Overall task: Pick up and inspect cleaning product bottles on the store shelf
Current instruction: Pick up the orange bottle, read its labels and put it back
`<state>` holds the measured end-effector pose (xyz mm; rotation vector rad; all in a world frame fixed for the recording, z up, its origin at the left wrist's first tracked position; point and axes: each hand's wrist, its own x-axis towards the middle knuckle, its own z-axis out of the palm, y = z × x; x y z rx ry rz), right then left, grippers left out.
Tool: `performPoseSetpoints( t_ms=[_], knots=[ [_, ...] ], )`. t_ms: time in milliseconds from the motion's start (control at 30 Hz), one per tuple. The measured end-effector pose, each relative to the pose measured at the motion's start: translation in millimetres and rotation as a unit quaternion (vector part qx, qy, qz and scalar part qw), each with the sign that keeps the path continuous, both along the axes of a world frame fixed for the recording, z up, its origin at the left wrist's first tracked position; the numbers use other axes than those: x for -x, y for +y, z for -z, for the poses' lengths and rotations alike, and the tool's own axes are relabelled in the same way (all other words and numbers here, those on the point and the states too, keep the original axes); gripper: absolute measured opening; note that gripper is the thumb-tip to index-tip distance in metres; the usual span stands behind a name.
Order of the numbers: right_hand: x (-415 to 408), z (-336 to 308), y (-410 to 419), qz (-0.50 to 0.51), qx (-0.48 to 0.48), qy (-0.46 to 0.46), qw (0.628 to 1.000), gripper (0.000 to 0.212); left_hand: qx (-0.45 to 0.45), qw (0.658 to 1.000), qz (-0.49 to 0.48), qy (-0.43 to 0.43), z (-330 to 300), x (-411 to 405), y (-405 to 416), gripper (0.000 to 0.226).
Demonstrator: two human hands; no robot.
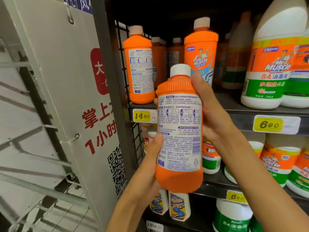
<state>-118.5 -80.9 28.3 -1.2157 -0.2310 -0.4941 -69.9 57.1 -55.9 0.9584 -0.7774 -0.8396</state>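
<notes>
Retail shop aisle: dark metal shelving [242,113] stocked with rows of cleaning bottles [139,67]; yellow price tags [142,116] on its front edges; promotional QR sign [80,91] left of it.

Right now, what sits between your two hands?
The orange bottle, back label toward the head camera: left hand grips its lower side, right hand grips near the shoulder. Nothing else lies between.

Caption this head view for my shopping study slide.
Both hands, left and right, hold an orange bottle, back label up, before the shelf.
</notes>
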Motion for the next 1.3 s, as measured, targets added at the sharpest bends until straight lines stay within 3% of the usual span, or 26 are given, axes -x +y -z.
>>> performPoseSetpoints(
  t_ms=[67, 100, 200, 267, 333, 467, 533, 633, 667, 767, 833, 900, 1000, 1133, 1233, 1300],
  knots=[
    [4.3, -2.2, -0.2, 0.072, 0.048, -0.018, 0.996, 0.047, -0.006, 0.996, -0.051, -0.075, -2.1, -2.0, 1.0, 0.075],
    [5.6, -2.8, 0.5, 0.119, 0.074, -0.023, 0.990, 0.040, -0.014, 0.991, -0.078, -0.109, -3.5, -1.3, 0.1, 0.072],
    [5.4, -5.5, 6.6, 0.184, 0.084, 0.001, 0.979, 0.047, -0.026, 0.979, -0.137, -0.147, -5.5, 4.8, -9.4, 0.040],
    [5.5, -7.5, 6.7, 0.164, 0.073, 0.038, 0.983, 0.050, -0.023, 0.979, -0.160, -0.124, -3.9, 8.2, -12.5, 0.036],
    [8.4, -12.1, 3.6, 0.115, 0.019, 0.066, 0.991, 0.055, -0.008, 0.989, -0.134, -0.067, -0.6, 7.6, -10.1, 0.042],
    [7.7, -12.1, -1.0, 0.025, -0.089, 0.070, 0.993, 0.081, 0.040, 0.994, 0.032, 0.100, -1.5, 8.9, -6.3, 0.081],
    [5.5, -8.6, 2.1, -0.022, -0.122, 0.061, 0.990, 0.099, 0.037, 0.987, 0.074, 0.138, 0.3, 11.2, -10.5, 0.099],
    [5.0, -6.7, 1.3, -0.025, -0.102, 0.027, 0.994, 0.109, 0.022, 0.988, 0.078, 0.130, 6.7, 11.6, -14.6, 0.105],
    [6.9, -7.6, -1.0, -0.012, -0.083, 0.019, 0.996, 0.100, 0.024, 0.991, 0.067, 0.112, 7.3, 8.7, -15.4, 0.098],
    [15.9, -15.5, -3.6, 0.106, 0.033, 0.011, 0.994, 0.041, 0.012, 0.999, -0.045, -0.011, 1.8, -4.8, -15.8, 0.068],
    [17.2, -18.7, -0.6, 0.201, 0.105, 0.013, 0.974, 0.043, -0.028, 0.989, -0.111, -0.092, -5.9, -6.0, -23.7, 0.051],
    [14.1, -18.0, 2.8, 0.240, 0.117, 0.016, 0.963, 0.049, -0.034, 0.979, -0.144, -0.137, -6.4, 2.7, -31.9, 0.035],
    [11.6, -17.3, 1.0, 0.221, 0.111, 0.041, 0.968, 0.053, 0.013, 0.974, -0.181, -0.137, 2.5, 16.5, -35.3, 0.044],
    [11.3, -14.8, -10.9, 0.120, 0.042, 0.028, 0.991, 0.040, 0.020, 0.985, -0.151, -0.083, -2.8, 15.9, -28.4, 0.057],
    [9.8, -7.7, -11.9, 0.032, -0.009, 0.032, 0.999, 0.031, 0.016, 0.996, -0.080, -0.022, -7.1, 21.0, -24.5, 0.036],
    [8.4, -7.3, -11.9, 0.014, -0.019, 0.022, 0.999, 0.019, 0.032, 0.998, -0.060, 0.019, -8.6, 24.0, -21.2, 0.035]
  ],
)
